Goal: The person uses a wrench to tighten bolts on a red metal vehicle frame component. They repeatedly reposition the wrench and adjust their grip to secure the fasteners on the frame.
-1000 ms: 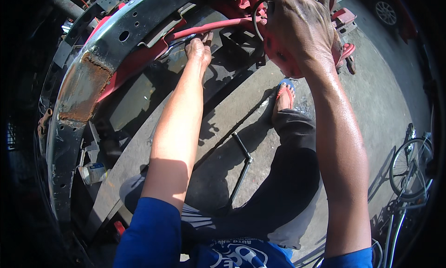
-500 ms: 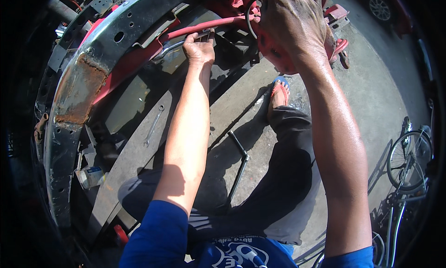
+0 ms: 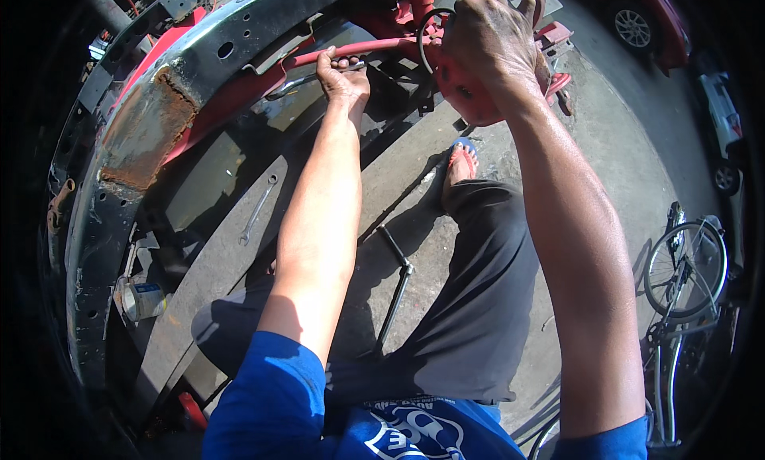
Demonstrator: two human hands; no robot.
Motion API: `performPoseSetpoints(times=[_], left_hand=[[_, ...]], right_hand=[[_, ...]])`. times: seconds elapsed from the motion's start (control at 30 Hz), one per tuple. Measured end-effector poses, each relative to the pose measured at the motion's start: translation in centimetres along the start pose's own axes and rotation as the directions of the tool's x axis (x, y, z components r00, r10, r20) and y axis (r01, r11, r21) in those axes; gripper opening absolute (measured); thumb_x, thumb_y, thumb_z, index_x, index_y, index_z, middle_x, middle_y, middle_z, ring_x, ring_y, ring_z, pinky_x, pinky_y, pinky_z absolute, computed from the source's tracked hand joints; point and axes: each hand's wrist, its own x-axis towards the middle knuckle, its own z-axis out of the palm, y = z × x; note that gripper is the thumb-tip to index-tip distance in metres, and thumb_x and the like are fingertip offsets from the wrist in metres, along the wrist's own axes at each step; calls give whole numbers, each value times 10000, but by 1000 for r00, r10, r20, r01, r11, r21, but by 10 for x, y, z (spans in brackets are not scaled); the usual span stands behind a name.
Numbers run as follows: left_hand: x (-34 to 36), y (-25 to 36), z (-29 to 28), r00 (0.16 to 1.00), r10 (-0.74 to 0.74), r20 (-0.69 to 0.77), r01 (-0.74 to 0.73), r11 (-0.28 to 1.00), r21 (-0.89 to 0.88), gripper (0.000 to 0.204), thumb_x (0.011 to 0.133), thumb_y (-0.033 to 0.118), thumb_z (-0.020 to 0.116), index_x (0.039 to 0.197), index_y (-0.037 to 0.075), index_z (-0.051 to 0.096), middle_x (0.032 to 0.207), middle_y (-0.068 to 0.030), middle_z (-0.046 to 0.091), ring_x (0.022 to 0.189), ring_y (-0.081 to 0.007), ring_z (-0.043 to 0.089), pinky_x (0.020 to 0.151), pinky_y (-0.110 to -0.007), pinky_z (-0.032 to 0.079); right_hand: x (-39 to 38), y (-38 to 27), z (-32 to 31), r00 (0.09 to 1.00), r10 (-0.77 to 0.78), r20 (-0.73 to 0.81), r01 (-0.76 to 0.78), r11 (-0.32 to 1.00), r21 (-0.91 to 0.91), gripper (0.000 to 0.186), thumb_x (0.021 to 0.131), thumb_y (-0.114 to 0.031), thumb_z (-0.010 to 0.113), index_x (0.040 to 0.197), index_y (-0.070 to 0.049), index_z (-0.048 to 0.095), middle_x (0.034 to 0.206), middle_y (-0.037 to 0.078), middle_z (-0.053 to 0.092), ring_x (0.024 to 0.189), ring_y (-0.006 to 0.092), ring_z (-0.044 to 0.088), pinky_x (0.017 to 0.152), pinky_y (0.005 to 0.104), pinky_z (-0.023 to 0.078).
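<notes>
My left hand is palm up beneath the red tube, its fingers curled round a silver tool handle, probably a wrench. My right hand grips the top of the red metal assembly, beside a black loop; its fingertips are partly hidden. Left of both runs the curved black frame rail with a rusty patch. A combination wrench lies on a grey plate beside my left forearm.
An angled black bar tool lies on the concrete floor near my sandalled foot. A can sits at lower left. A bicycle lies at right, with a red car and a silver car beyond.
My left hand has turned palm up and shifted slightly. My right hand moved slightly left in the picture, still on the red assembly. The loose wrench came into sight from behind my forearm.
</notes>
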Motion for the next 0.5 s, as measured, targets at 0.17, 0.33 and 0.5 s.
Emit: performPoseSetpoints(times=[0.17,0.33,0.5], left_hand=[[-53,27,-8,978,-199,65,192,977,94,276,902,209,661,713,163,466,571,39,398,602,-144,450,751,-396,448],[-111,84,-36,936,-351,25,322,881,346,326,959,196,607,698,160,414,609,39,393,609,-126,432,649,-336,392],[-113,89,-35,915,-402,44,371,878,302,300,1001,255,591,754,143,463,658,22,430,681,-161,470,758,-360,463]], right_hand=[[-9,-6,-5,1000,25,11,-25,999,39,139,736,-177,668,755,-59,739,899,188,715,1016,334,678,1189,518,219],[-7,-9,-13,997,37,71,-35,999,-31,168,774,-186,621,729,-71,735,855,175,720,1016,317,684,1210,542,172],[-6,-6,-12,999,24,48,-22,998,-53,167,785,-171,615,761,-56,734,854,178,713,999,318,687,1205,543,182]])
